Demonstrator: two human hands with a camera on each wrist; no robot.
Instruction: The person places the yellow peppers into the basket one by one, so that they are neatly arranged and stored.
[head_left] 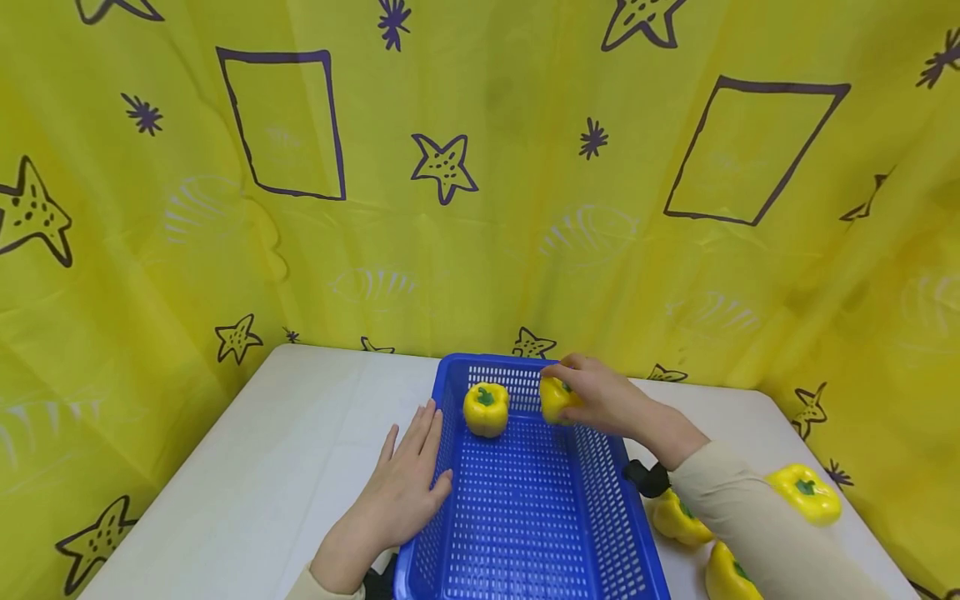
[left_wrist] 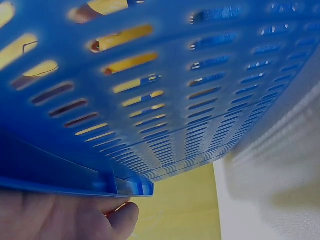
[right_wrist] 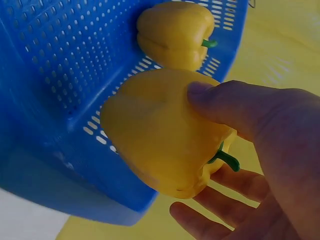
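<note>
A blue slatted plastic basket sits on the white table. Inside its far left corner stands one yellow bell pepper, stem up. My right hand holds a second yellow bell pepper at the basket's far right corner, thumb on one side and fingers around the other. In the right wrist view this pepper's green stem faces the palm. My left hand rests along the basket's left rim with fingers straight; in the left wrist view it touches the rim's underside.
To the right of the basket, partly behind the right sleeve, lie more yellow bell peppers: one near the right edge, one by the basket and one in front. A yellow patterned curtain hangs behind the white table.
</note>
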